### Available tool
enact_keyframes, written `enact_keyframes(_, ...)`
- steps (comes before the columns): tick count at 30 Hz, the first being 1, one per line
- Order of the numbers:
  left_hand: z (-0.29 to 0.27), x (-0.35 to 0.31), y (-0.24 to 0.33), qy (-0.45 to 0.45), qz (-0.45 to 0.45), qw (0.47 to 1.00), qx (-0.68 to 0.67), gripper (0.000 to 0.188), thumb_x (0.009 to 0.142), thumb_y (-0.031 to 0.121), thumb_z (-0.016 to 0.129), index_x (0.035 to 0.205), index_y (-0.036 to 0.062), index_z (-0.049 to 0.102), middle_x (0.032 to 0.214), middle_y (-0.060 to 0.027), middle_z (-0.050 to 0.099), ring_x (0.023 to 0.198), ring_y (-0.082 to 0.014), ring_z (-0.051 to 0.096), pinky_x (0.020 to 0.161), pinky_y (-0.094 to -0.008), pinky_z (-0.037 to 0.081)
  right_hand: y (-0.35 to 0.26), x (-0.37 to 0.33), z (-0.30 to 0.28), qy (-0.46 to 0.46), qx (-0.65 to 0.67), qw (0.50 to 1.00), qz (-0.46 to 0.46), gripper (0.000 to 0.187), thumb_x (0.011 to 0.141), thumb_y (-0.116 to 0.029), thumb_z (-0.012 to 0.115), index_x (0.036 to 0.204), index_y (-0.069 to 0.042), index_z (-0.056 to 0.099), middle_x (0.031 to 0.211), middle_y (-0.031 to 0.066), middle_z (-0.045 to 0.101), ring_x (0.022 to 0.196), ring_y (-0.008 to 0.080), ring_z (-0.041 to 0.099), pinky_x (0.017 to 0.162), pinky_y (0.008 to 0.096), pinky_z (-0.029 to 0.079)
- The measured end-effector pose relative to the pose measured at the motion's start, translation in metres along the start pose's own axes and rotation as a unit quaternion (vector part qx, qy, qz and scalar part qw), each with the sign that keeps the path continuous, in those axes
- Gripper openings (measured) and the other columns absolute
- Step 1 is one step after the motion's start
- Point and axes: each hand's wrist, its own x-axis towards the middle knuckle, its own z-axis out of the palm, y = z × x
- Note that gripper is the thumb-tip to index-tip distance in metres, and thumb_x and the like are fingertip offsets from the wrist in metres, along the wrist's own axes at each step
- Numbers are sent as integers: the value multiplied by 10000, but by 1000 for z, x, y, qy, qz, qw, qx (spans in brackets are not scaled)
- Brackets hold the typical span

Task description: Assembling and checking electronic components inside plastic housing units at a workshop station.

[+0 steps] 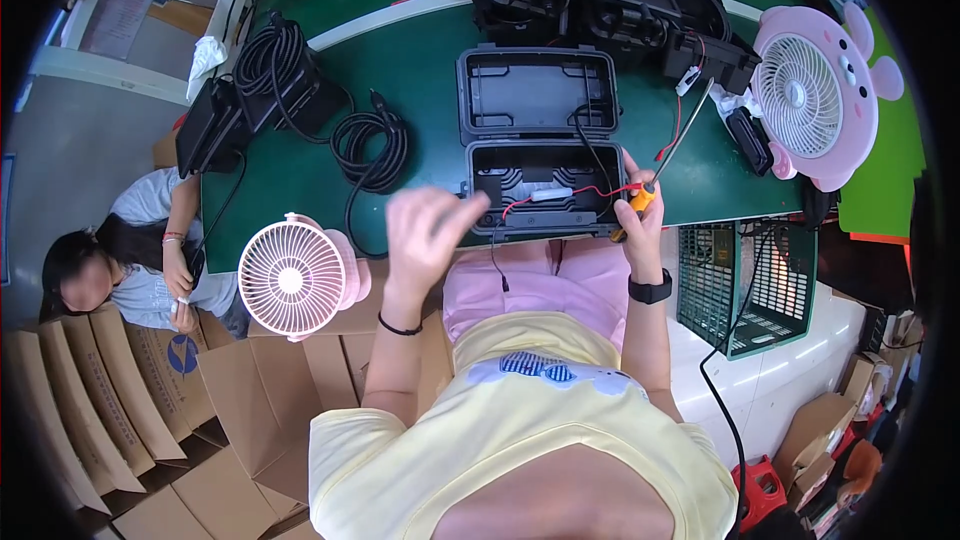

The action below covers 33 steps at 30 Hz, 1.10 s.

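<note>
Head cam: R fingers (pixel 631 166) clamped on screwdriver (pixel 642 200); L fingers (pixel 462 215) blurred, can't tell; green tbl (pixel 420 70), crate (pixel 785 285), pale flr (pixel 770 385).

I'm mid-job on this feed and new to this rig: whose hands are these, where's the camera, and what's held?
There's no machine: these are a person's bare hands. The single picture comes from a wide fisheye camera on their head, looking down, so edges bend and picture left is their left. An open black case sits on a green table. The right hand, beside it, holds a screwdriver. The left hand is blurred; I can't tell whether it holds anything. Leftward are a cable coil and a pink fan; another fan stands right.
</note>
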Motion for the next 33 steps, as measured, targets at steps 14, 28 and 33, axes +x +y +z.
enact_keyframes(14,31,-12,26,-19,42,997,-57,339,718,167,841,1015,124,683,1077,-41,687,1098,-239,655,1018,-429,447,3,2,-2,-4,13,1000,-5,312,783,-74,653,982,-119,416,1459,287,438,1257,188,456,1019,276,351)
enact_keyframes(28,23,-2,7,-46,-62,993,-91,434,564,218,892,802,22,587,988,-92,589,1104,-331,571,962,-525,488,-3,34,-2,-8,99,994,34,228,925,-208,667,969,-118,462,1345,210,554,724,16,532,530,150,466)
enact_keyframes(33,18,5,-1,-88,-48,979,-176,384,565,174,887,745,14,588,948,-82,611,1066,-321,600,870,-414,537,-14,65,5,53,-50,997,28,198,982,-242,621,977,-79,508,1360,155,573,834,43,559,732,197,480)
